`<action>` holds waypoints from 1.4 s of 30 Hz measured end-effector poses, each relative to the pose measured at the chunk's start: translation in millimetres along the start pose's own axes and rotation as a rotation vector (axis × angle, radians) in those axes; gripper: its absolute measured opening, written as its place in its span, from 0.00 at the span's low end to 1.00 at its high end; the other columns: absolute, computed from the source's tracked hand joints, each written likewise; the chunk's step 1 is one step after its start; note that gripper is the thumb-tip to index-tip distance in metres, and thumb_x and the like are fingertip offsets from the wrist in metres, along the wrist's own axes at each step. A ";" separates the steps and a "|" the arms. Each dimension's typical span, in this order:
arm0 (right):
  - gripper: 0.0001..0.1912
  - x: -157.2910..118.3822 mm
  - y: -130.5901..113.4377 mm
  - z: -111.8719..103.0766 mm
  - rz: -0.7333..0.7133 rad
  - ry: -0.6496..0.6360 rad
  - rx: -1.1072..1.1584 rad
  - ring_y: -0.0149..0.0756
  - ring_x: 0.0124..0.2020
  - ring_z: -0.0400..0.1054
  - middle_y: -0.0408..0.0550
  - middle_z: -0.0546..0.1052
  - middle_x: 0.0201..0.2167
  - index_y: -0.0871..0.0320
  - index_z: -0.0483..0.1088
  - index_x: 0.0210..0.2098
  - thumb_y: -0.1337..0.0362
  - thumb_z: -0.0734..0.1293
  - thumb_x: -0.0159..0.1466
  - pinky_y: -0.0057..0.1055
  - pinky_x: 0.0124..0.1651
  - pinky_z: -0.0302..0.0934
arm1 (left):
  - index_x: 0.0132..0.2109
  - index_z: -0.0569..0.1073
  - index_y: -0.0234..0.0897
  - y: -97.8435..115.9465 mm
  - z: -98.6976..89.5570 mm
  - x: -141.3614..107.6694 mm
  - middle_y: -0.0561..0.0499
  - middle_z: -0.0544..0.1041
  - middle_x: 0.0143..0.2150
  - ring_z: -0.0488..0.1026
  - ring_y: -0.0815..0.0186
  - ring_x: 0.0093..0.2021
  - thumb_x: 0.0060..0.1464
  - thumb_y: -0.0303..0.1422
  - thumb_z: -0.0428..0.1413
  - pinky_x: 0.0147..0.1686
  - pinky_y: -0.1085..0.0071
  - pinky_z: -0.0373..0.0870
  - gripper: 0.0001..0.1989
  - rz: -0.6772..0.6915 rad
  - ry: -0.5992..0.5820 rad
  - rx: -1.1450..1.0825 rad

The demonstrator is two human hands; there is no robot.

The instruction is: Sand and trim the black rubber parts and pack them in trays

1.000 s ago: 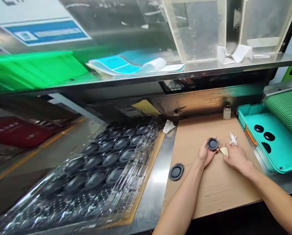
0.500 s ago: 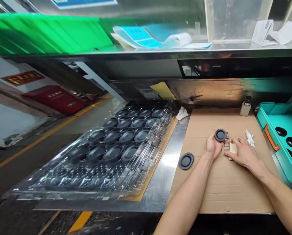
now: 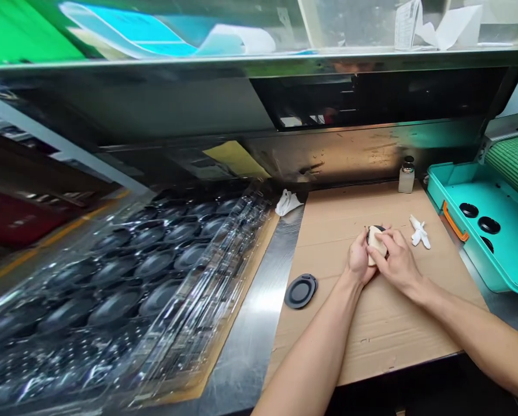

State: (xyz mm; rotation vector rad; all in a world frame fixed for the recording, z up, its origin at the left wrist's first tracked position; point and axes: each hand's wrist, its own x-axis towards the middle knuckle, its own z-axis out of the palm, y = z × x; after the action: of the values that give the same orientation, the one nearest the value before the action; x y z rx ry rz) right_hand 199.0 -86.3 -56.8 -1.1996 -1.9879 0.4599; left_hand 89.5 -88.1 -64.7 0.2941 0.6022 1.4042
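Vs earlier, our R hand (image 3: 395, 263) has closed in: its fingers (image 3: 398, 248) press 1 beige pad (image 3: 377, 244) onto 1 dark rubber disc (image 3: 373, 230), pinched by our L hand (image 3: 358, 260) over the cardboard (image 3: 341, 222). 1 more disc (image 3: 300, 291) lies flat to the left.

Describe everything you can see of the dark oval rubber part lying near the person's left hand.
The oval rubber part is dark grey and matte-looking, with a raised outer rim around a recessed, slightly lighter centre. It lies flat, face up, at the left edge of the cardboard sheet, next to the steel strip. Its long axis runs diagonally. It rests on the cardboard and looks undamaged. The left hand is to its right and does not touch it; nothing else rests on it.
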 end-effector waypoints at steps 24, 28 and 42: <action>0.22 27.9 37.1 -21.0 0.198 0.052 0.061 0.43 0.51 0.73 0.51 0.78 0.54 0.56 0.70 0.58 0.61 0.62 0.65 0.39 0.56 0.65 | 0.46 0.78 0.30 6.6 -8.1 5.4 0.36 0.80 0.53 0.77 0.53 0.56 0.69 0.38 0.49 0.56 0.55 0.76 0.17 -0.004 0.000 0.058; 0.22 28.0 39.5 -15.8 0.311 0.057 0.199 0.41 0.45 0.75 0.53 0.80 0.47 0.59 0.69 0.57 0.62 0.53 0.69 0.34 0.46 0.68 | 0.47 0.78 0.31 5.1 -4.9 7.1 0.36 0.80 0.53 0.77 0.53 0.56 0.70 0.38 0.47 0.56 0.55 0.75 0.17 0.009 0.004 0.035; 0.19 14.9 3.0 -7.6 0.105 -0.038 -0.358 0.42 0.41 0.71 0.55 0.71 0.48 0.54 0.71 0.56 0.53 0.57 0.75 0.34 0.41 0.62 | 0.46 0.79 0.33 -2.6 -2.4 5.8 0.41 0.81 0.51 0.74 0.56 0.60 0.70 0.36 0.47 0.63 0.57 0.70 0.17 0.031 -0.017 -0.023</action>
State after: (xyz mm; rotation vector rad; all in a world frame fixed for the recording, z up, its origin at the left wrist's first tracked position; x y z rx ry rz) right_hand 202.4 -72.4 -47.5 -1.5293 -2.1056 0.1809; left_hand 90.6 -83.3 -69.3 0.2984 0.5694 1.4366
